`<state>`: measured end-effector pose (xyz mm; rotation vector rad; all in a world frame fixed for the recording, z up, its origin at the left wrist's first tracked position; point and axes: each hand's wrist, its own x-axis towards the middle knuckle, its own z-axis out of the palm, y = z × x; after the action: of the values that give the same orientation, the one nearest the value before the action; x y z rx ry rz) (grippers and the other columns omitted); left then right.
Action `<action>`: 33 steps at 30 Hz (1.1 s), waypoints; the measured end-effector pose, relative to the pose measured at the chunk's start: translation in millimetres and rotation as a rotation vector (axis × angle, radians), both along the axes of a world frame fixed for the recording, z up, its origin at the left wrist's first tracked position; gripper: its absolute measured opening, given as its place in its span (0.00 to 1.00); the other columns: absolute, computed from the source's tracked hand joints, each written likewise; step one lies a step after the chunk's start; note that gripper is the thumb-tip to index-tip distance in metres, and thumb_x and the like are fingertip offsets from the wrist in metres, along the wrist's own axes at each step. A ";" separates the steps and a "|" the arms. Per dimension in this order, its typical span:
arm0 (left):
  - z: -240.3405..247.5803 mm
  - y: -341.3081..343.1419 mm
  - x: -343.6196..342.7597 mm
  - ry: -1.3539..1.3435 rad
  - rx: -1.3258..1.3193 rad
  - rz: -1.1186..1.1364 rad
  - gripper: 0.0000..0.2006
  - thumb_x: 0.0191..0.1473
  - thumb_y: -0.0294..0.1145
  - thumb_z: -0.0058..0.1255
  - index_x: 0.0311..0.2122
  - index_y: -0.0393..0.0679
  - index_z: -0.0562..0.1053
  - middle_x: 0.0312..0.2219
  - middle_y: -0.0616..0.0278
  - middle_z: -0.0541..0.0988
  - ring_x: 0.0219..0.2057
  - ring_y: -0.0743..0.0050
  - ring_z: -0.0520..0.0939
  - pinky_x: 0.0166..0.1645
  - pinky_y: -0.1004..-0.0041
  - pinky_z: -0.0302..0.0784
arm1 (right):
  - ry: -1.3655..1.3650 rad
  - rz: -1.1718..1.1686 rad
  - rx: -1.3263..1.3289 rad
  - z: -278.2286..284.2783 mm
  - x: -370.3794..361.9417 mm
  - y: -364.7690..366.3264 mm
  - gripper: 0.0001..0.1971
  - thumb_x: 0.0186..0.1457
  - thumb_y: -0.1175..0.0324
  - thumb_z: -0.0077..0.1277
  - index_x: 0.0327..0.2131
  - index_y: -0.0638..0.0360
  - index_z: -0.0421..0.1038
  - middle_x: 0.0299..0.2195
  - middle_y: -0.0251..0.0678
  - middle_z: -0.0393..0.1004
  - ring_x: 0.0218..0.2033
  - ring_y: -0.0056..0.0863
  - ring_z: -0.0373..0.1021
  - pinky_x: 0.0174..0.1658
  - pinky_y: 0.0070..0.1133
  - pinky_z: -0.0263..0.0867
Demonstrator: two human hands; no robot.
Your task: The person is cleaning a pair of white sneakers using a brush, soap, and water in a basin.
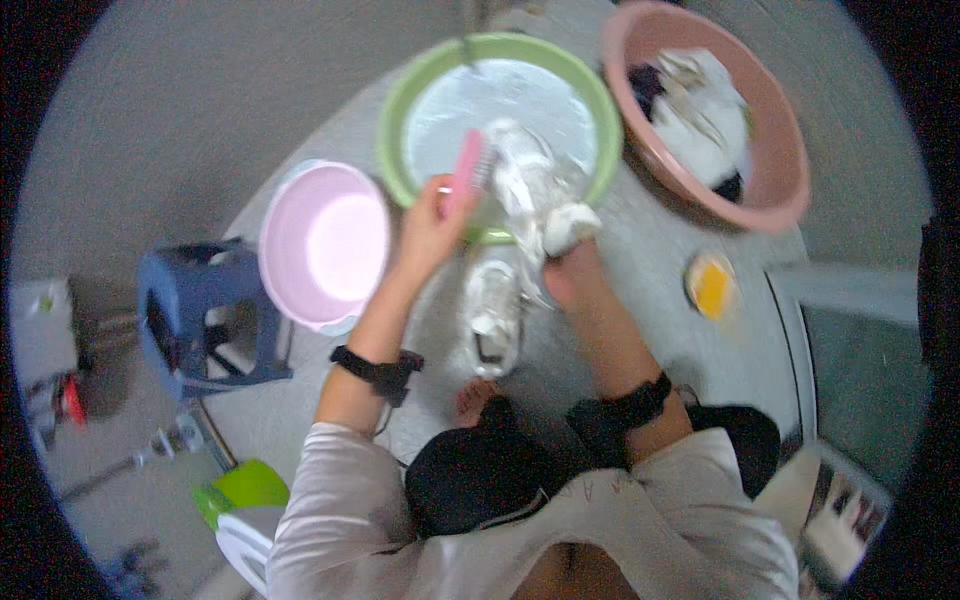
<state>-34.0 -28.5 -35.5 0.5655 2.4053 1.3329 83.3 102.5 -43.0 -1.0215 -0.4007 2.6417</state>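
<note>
Left fingers grip the brush facing the shoe, over the basin likely for drips; right hand's fingers, unclear.

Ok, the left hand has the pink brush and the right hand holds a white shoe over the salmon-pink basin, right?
Wrong basin: the head view shows the right hand holding the white shoe over the green basin. The left hand does have the pink brush.
</note>
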 end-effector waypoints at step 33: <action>-6.9 32.0 47.5 -0.211 0.130 -0.368 0.17 0.48 0.37 0.47 0.43 0.43 0.65 0.27 0.57 0.76 0.29 0.72 0.76 0.35 0.75 0.69 | -1.300 0.799 1.721 -98.5 183.1 201.3 0.23 0.43 0.67 0.44 0.46 0.62 0.56 0.38 0.56 0.65 0.39 0.47 0.64 0.40 0.34 0.62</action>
<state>13.5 3.6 -42.4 0.8123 1.9429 1.3163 266.4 303.8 -141.6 -1.5595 -2.8339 0.4605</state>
